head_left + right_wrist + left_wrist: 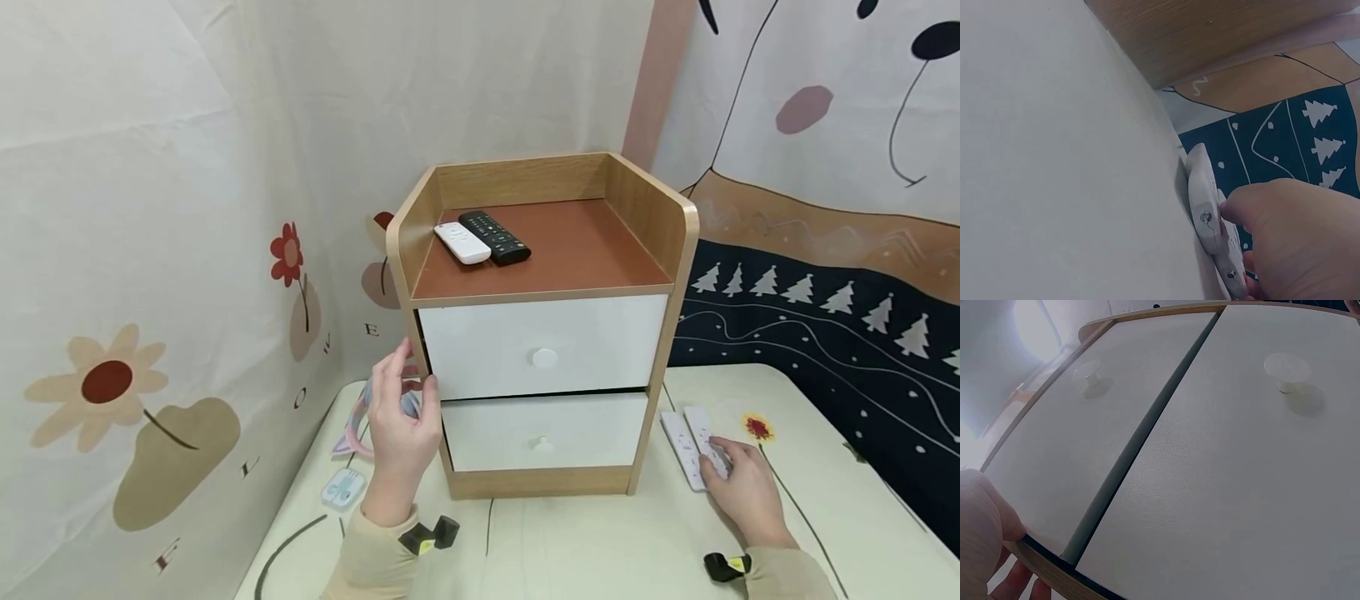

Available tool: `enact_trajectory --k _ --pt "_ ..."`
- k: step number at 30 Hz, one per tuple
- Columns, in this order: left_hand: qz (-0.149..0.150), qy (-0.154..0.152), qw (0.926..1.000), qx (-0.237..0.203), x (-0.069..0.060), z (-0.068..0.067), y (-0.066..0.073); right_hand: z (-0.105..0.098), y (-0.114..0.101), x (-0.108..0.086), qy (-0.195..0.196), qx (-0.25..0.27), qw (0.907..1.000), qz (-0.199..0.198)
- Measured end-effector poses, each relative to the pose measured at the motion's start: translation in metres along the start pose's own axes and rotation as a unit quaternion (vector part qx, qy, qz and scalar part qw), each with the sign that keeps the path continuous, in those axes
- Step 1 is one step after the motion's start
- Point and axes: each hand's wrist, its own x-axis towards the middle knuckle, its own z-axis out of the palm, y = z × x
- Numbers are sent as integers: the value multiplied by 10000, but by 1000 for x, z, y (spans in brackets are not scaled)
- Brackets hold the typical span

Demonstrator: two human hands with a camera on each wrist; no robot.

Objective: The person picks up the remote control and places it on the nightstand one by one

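Note:
A small wooden cabinet (540, 485) with two white drawers stands on the table. My left hand (405, 417) holds its left side edge, thumb on the front and fingers along the outer side, as the left wrist view shows. Both drawers have round white knobs; the upper drawer (480, 350) and the lower drawer (495, 433) look nearly closed. To the cabinet's right, two white power strips lie side by side. My right hand (746, 492) grips the right power strip (699, 423), with the left power strip (681, 446) next to it. Part of the gripped strip is hidden by the fingers.
On the cabinet's brown top shelf lie a white remote (462, 242) and a black remote (495, 237). Left of the cabinet are a pink and blue headset (358, 429), boxed earphones (343, 488) and a dark cable (281, 546). Printed cloth hangs behind.

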Motion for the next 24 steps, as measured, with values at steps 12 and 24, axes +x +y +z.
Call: enact_trajectory --k 12,24 --pt "-165 -72 9998 19 0 0 2 -4 -1 1 114 -168 9998 -32" --pt "-106 -35 9999 26 0 0 1 -3 -2 4 -36 -436 9985 340"
